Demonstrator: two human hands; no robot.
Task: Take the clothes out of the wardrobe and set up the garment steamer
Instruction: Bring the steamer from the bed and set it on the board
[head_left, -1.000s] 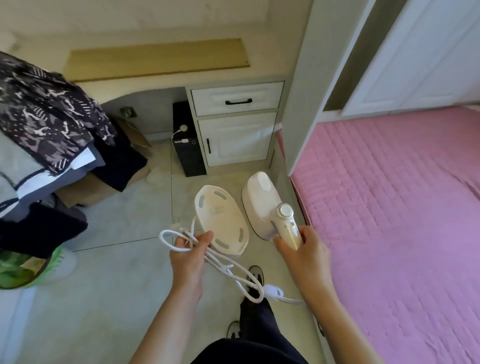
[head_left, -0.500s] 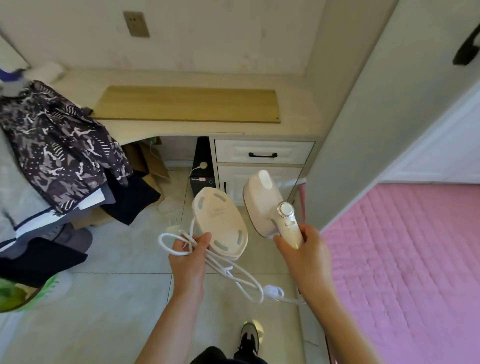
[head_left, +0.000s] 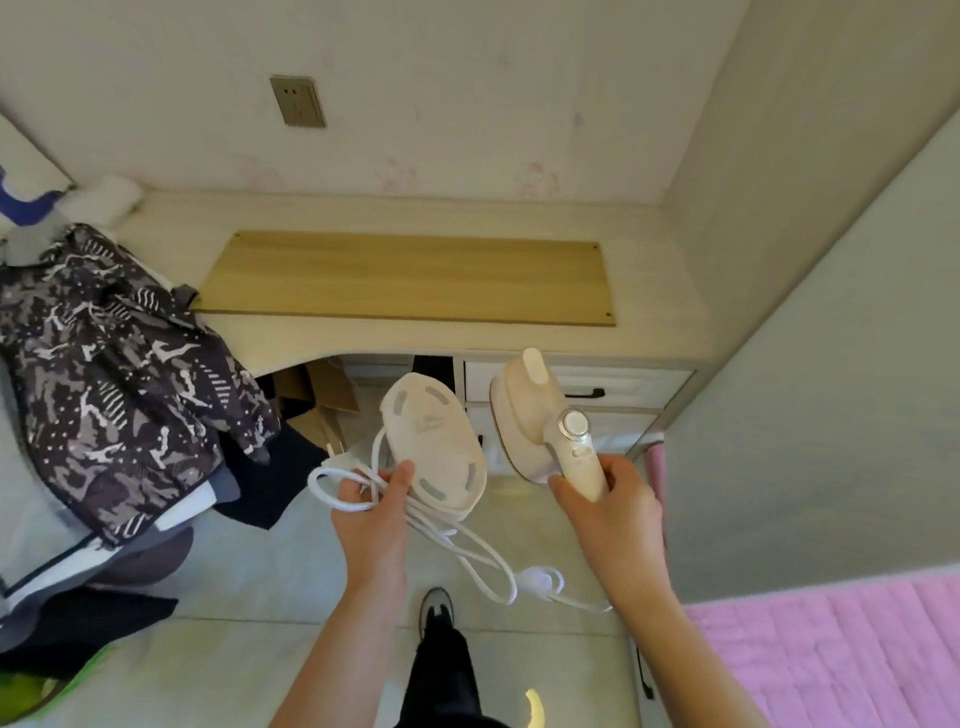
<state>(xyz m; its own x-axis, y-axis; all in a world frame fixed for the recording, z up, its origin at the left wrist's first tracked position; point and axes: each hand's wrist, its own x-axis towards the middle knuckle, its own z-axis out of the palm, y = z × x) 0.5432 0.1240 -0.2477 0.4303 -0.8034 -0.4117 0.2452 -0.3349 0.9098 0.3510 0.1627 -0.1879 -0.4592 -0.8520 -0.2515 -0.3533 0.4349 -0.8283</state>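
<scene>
The right hand (head_left: 613, 512) gripped the handle of the garment steamer (head_left: 540, 421), held in the air in front of the surface (head_left: 467, 338). The left hand (head_left: 371, 512) held the steamer base (head_left: 434, 441) and the looped white cord (head_left: 452, 535). Clothes (head_left: 109, 374) lay heaped at the left.
</scene>
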